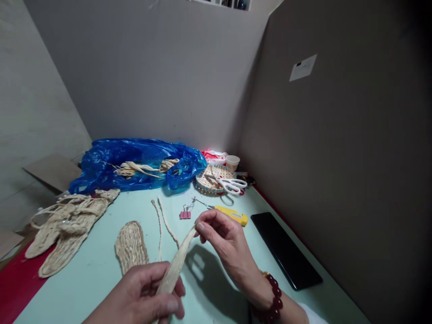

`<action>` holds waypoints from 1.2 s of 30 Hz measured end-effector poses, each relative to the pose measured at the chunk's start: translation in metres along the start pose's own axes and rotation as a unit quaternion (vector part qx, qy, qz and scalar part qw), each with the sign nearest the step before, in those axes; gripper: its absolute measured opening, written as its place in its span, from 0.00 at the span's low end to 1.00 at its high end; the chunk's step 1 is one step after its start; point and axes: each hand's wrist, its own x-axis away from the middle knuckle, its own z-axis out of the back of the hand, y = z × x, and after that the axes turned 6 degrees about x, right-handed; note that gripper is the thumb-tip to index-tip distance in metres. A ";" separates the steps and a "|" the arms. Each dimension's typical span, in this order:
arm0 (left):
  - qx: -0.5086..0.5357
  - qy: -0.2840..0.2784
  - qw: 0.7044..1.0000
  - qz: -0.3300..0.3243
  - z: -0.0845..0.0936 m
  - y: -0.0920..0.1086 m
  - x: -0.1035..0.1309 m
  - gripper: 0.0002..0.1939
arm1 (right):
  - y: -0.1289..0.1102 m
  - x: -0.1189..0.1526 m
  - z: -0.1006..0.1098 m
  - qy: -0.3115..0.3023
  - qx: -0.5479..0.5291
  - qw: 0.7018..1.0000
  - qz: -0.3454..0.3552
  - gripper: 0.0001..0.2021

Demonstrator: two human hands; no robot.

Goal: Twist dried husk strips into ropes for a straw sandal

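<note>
A pale, flat strip of dried plant fibre point(178, 262) runs slantwise between my two hands above the table. My left hand point(145, 292) grips its lower, wider part between thumb and fingers. At the narrow upper end, my right hand point(224, 240) pinches the strip with thumb and fingertips; a dark red bead bracelet circles that wrist. Behind my left hand lies a woven sole point(131, 245), partly hidden by the hand. Two thin twisted cords point(165, 220) lie on the table beyond the strip.
Woven sandals point(72, 225) lie at left. A blue plastic bag point(97, 157) with fibre strips stands at the back. Near the right wall are a basket point(204, 184), white scissors point(232, 184), a paper cup point(232, 162), a yellow-handled tool point(232, 215), a pink binder clip point(185, 215) and a black phone point(286, 252).
</note>
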 end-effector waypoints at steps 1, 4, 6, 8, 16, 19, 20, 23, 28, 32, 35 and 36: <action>-0.001 0.000 1.000 -0.020 0.001 0.002 0.000 0.14 | -0.001 0.000 0.000 -0.012 0.003 1.000 -0.001 0.07; -0.031 0.005 0.995 -0.093 0.003 0.012 -0.001 0.20 | -0.002 0.002 0.001 -0.047 0.051 0.998 0.009 0.05; -0.051 0.012 0.993 -0.105 0.001 0.019 -0.003 0.18 | -0.002 0.004 0.001 -0.065 0.084 0.994 0.022 0.04; -0.059 0.019 0.993 -0.098 -0.003 0.024 -0.007 0.15 | -0.002 0.006 0.001 -0.078 0.093 0.992 0.026 0.05; -0.074 0.027 0.992 -0.096 -0.014 0.029 -0.013 0.12 | -0.008 0.000 0.009 -0.136 0.105 0.984 0.057 0.07; -0.057 0.021 0.995 -0.082 -0.013 0.030 -0.012 0.11 | -0.008 -0.005 0.017 -0.203 0.117 0.970 0.072 0.07; -0.050 0.016 0.996 -0.079 -0.013 0.030 -0.012 0.11 | -0.008 -0.006 0.019 -0.217 0.107 0.968 0.063 0.07; -0.025 -0.014 0.998 -0.063 -0.012 0.027 -0.013 0.11 | -0.005 -0.007 0.022 -0.244 0.053 0.968 0.004 0.06; -0.058 -0.027 0.995 -0.080 -0.007 0.019 -0.017 0.11 | -0.002 -0.007 0.019 -0.242 0.021 0.968 -0.061 0.07; -0.085 -0.014 0.991 -0.100 -0.005 0.013 -0.022 0.11 | 0.002 -0.006 0.015 -0.211 0.079 0.974 -0.023 0.09; -0.086 -0.003 0.991 -0.107 -0.008 0.011 -0.023 0.12 | 0.006 -0.005 0.013 -0.192 0.108 0.975 0.005 0.10; -0.079 -0.001 0.991 -0.107 -0.009 0.011 -0.023 0.13 | 0.006 -0.004 0.012 -0.189 0.114 0.975 0.011 0.10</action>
